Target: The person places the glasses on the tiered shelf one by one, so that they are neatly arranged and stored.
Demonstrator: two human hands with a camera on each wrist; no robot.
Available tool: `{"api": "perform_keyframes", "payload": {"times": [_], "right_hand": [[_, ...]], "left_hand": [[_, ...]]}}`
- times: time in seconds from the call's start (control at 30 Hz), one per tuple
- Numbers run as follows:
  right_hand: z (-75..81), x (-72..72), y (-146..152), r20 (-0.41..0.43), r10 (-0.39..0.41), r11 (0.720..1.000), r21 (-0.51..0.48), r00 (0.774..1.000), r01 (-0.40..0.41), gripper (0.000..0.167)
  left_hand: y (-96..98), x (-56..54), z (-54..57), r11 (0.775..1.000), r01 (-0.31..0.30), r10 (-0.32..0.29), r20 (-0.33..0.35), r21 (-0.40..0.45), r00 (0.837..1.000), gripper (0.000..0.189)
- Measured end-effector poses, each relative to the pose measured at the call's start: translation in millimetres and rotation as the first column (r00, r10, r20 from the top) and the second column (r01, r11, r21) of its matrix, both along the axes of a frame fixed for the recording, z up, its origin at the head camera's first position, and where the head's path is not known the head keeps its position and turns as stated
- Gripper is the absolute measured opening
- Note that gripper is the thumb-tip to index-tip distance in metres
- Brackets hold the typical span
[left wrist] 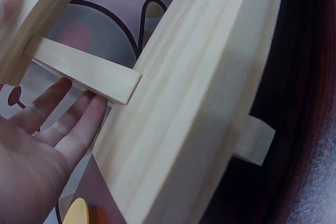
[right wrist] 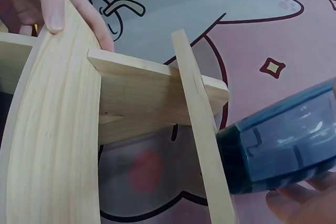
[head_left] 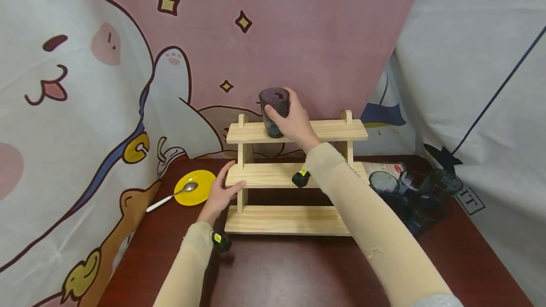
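A three-tier wooden shelf rack (head_left: 290, 221) stands on the table. My right hand (head_left: 298, 122) grips a dark tinted glass (head_left: 273, 112) round its side, thumb toward me. The glass is upright, its base at the left part of the top shelf board (head_left: 332, 129). In the right wrist view the base of the glass (right wrist: 278, 140) is right at that board. My left hand (head_left: 218, 198) holds the left end of the middle board (head_left: 264, 174). Its thumb lies on the board and its fingers (left wrist: 84, 124) reach beside the side upright (left wrist: 84, 69).
Several similar dark glasses (head_left: 384, 182) stand close together at the right, partly behind my right forearm, beside a printed paper (head_left: 394, 168). On the left, a spoon (head_left: 159, 203) lies across a yellow plate (head_left: 202, 193). Printed cloth (head_left: 307, 27) hangs behind the table.
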State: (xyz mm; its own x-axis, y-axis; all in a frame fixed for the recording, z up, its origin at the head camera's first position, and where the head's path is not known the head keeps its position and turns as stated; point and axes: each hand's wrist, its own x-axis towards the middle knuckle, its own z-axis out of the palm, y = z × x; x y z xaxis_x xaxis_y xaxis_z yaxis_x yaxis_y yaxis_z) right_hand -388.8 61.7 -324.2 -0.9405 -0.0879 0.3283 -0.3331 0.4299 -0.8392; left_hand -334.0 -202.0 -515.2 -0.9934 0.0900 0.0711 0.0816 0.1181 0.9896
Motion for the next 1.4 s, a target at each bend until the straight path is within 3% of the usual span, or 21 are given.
{"api": "perform_keyframes", "payload": {"times": [0.33, 0.6, 0.77, 1.03, 1.4], "right_hand": [[-4.5, 17.3, 33, 0.074, 0.054, 0.998, 0.03, 0.996, -0.056, 0.106], [-11.5, 36.5, 66, 0.051, 0.123, 0.992, 0.015, 0.991, -0.124, 0.098], [-18.9, 53.4, 89, 0.054, 0.13, 0.988, 0.072, 0.99, -0.134, 0.093], [-37.9, 78.4, 126, 0.008, 0.066, 0.97, 0.233, 0.998, -0.066, 0.091], [-47.9, 109.0, 172, -0.016, -0.005, 0.959, 0.284, 1.0, 0.009, 0.091]], "left_hand": [[1.1, -1.7, -3.6, 1.0, -0.003, 0.003, 0.005, 0.008, 1.0, 0.08], [1.0, 1.2, -1.7, 1.0, 0.004, -0.004, 0.01, 0.0, 1.0, 0.083], [1.4, 2.9, -3.1, 1.0, -0.003, 0.003, 0.017, 0.003, 1.0, 0.081], [1.4, 2.1, -3.1, 1.0, -0.003, 0.003, 0.002, 0.008, 1.0, 0.081], [0.7, -0.2, -1.8, 1.0, 0.005, -0.005, 0.019, 0.001, 1.0, 0.079]]}}
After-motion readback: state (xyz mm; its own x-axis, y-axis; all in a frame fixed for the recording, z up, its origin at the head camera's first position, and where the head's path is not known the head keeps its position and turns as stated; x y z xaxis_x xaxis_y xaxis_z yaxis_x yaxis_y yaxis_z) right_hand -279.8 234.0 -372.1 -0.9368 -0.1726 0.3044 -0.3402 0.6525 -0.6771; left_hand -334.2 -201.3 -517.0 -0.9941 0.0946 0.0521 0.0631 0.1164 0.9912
